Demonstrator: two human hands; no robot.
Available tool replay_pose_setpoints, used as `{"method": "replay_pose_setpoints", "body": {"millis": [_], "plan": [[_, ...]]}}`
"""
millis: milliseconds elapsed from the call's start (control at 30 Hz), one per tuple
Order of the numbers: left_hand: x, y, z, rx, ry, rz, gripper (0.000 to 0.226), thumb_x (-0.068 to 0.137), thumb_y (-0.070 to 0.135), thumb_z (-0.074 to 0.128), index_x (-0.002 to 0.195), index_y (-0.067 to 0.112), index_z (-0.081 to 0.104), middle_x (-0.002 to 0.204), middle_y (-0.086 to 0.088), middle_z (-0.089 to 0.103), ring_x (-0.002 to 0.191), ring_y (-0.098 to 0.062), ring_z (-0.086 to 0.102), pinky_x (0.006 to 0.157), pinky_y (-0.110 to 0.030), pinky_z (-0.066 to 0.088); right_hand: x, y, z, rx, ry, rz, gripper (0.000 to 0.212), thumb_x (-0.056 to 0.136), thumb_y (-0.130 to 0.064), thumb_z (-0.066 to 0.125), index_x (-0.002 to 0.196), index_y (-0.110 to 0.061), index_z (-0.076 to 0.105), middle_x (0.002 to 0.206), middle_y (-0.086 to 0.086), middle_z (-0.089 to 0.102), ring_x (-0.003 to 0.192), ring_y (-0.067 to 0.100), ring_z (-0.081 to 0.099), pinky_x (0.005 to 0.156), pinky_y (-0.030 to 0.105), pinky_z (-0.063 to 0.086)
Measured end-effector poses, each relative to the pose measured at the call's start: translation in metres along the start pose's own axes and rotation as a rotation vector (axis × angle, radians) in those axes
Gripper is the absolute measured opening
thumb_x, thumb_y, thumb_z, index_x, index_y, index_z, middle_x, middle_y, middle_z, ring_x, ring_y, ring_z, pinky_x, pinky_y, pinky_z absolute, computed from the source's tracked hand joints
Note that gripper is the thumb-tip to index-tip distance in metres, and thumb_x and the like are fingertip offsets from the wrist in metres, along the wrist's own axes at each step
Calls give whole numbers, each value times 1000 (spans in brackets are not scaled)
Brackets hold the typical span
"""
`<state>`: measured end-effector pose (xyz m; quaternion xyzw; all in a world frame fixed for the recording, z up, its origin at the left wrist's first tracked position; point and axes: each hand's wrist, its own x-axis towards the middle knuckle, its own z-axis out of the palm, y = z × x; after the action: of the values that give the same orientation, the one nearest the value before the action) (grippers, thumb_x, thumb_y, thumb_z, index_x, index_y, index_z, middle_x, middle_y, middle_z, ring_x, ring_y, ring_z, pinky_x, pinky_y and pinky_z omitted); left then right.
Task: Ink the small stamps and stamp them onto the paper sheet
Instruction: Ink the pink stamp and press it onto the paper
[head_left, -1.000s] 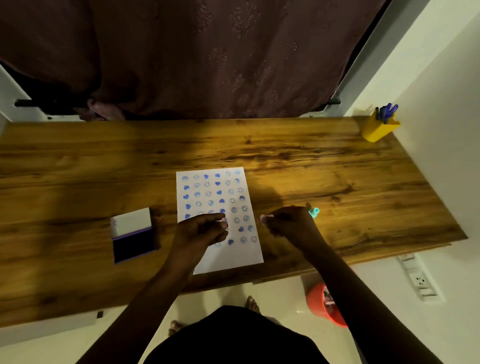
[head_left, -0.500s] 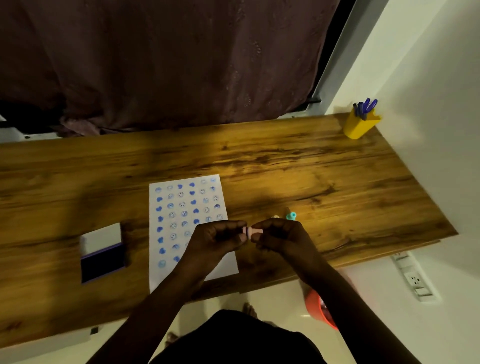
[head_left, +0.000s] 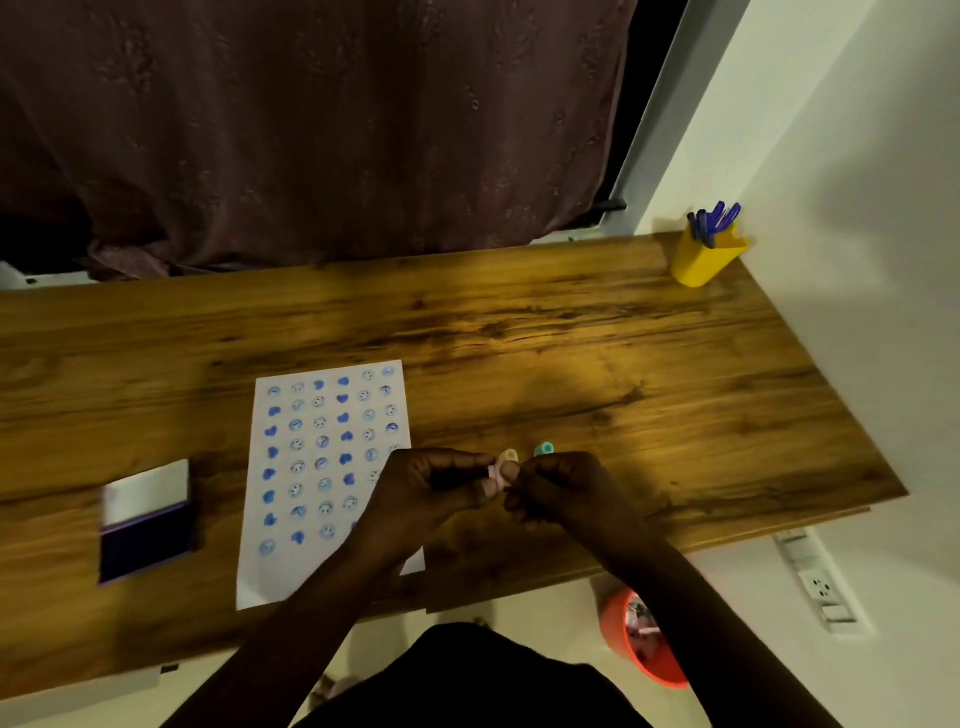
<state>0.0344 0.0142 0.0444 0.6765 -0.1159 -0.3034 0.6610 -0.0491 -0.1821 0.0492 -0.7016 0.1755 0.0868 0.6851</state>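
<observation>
Fingers (head_left: 511, 473) of both hands are pinching one small pink stamp (head_left: 497, 475) between them, just right of the paper (head_left: 291, 571). A second ago the left hand (head_left: 421, 493) and right hand (head_left: 561, 491) were each holding a stamp apart over the sheet; now they are meeting, probably capping or joining the pieces. Two more stamps, beige (head_left: 510, 455) and teal (head_left: 544, 449), are standing on the table (head_left: 623, 364). The ink pad (head_left: 148, 535) is lying open, left of the sheet, suggesting a stamp change.
</observation>
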Motion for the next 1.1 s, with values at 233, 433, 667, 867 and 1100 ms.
{"method": "replay_pose_setpoints", "body": {"millis": [233, 433, 667, 867, 1100], "plan": [[18, -4, 26, 114, -20, -88, 35, 79, 18, 84, 109, 33, 72, 110, 2, 78, 112, -18, 71, 109, -47, 51, 9, 3, -53, -186, 121, -70, 21, 84, -38, 81, 89, -18, 80, 75, 4, 78, 69, 9, 72, 66, 20, 53], [21, -14, 25, 136, 142, -131, 28, 82, 20, 85, 94, 44, 79, 107, 19, 80, 106, -2, 73, 107, -43, 54, 33, 20, -91, -848, 370, -183, 9, 89, -27, 72, 83, -21, 77, 84, -4, 78, 80, 13, 73, 74, 30, 57], [13, -23, 16, 120, 219, -113, 26, 81, 22, 86, 99, 39, 80, 109, 12, 80, 110, -10, 73, 105, -51, 55, 55, 30, -92, -1020, 303, -100, 12, 85, -27, 67, 91, -20, 75, 91, 5, 76, 87, 25, 72, 72, 30, 53], [11, -22, 14, 73, 248, -147, 24, 82, 18, 85, 97, 37, 82, 108, 5, 81, 112, -18, 73, 104, -54, 55, 56, 30, -87, -1052, 270, -67, 13, 86, -26, 63, 85, -16, 72, 88, 6, 75, 87, 28, 72, 71, 34, 56], [8, -16, 3, 24, 275, -125, 21, 84, 8, 82, 97, 25, 82, 102, -3, 82, 105, -24, 75, 98, -51, 60, 45, 7, -79, -1122, 329, -129, 43, 85, -33, 74, 123, -15, 69, 106, 10, 74, 100, 29, 71, 83, 38, 58]]}}
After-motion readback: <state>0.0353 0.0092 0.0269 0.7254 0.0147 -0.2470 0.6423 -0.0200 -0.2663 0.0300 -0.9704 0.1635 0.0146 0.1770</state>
